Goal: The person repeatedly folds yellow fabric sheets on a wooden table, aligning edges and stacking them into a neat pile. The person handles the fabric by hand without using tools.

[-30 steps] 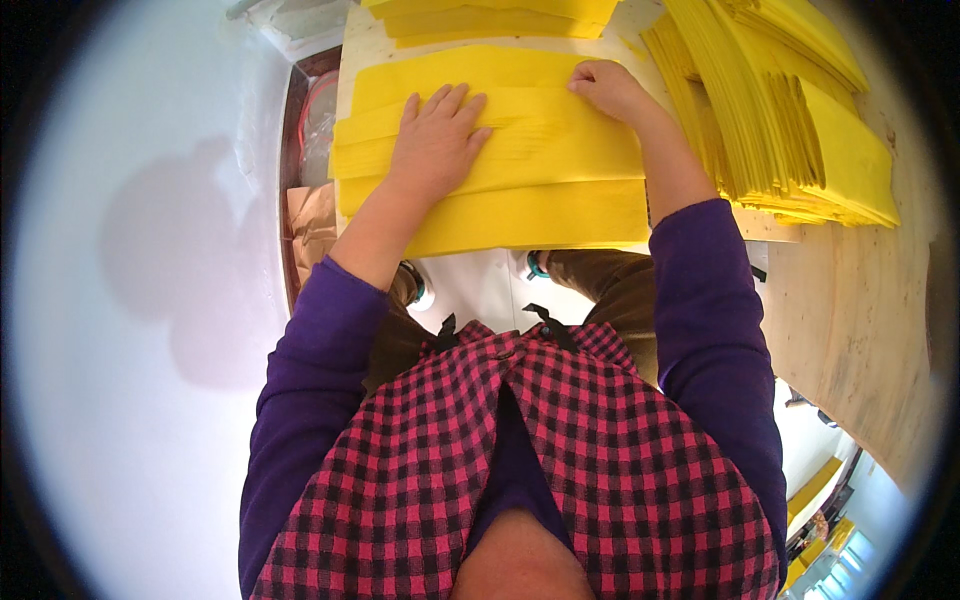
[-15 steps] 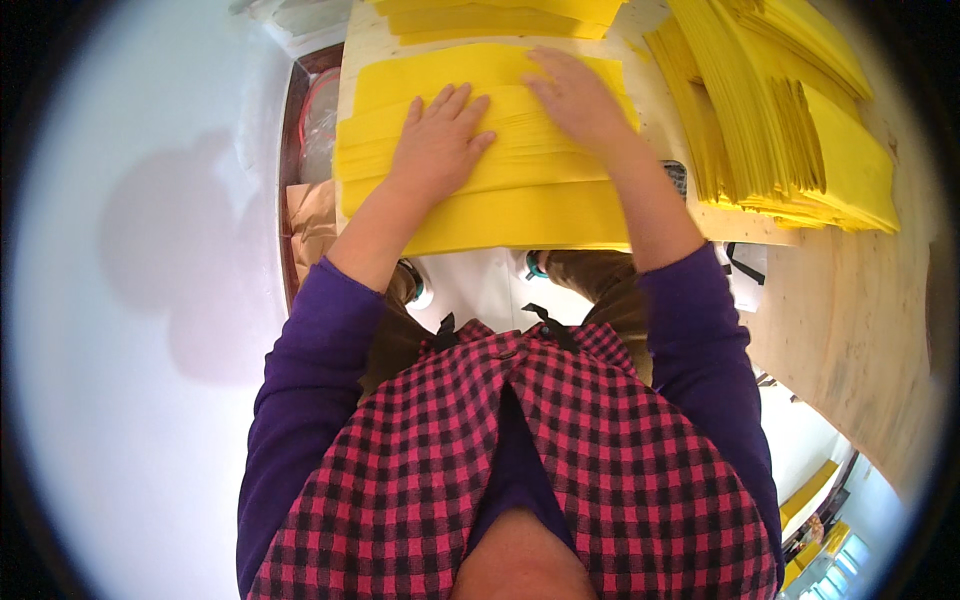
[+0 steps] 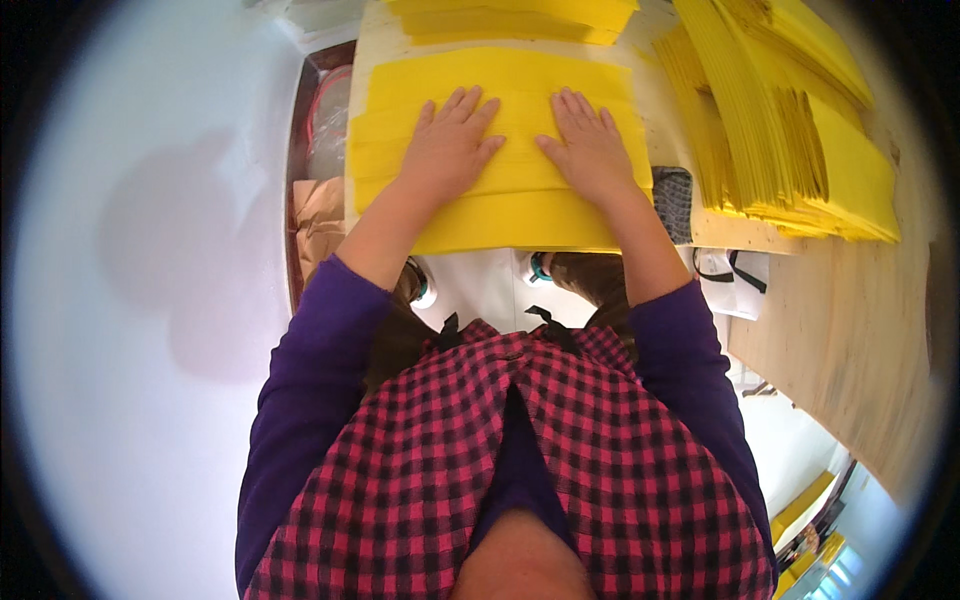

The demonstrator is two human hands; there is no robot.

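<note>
Resting palm down, both my hands are pressing lightly on a broad, layered pile of flat yellow sheets (image 3: 520, 165) directly in front of me. The pile is lying along the near edge of the table (image 3: 708, 228), its long axis running from left to right across my body. My left hand (image 3: 447, 150) is covering part of the left half, and my right hand (image 3: 590, 150) is covering part of the right half, with a strip of yellow showing between the two thumbs. Neither hand is gripping anything; the fingers are lying extended and loosely fanned, pointing toward the far edge. Of the two, my right hand is sitting closer to its end of the pile.

Another yellow stack (image 3: 515, 22) is lying at the table's far edge, cut off by the top of the view. A taller yellow bundle (image 3: 780, 130) is leaning toward the right side, also running out of view at the top. Just beside my right forearm, a dark grey textured object (image 3: 673, 205) is showing; I cannot tell what it is. My hands are hiding the sheets beneath them, and I cannot make out how many layers are lying there.
</note>
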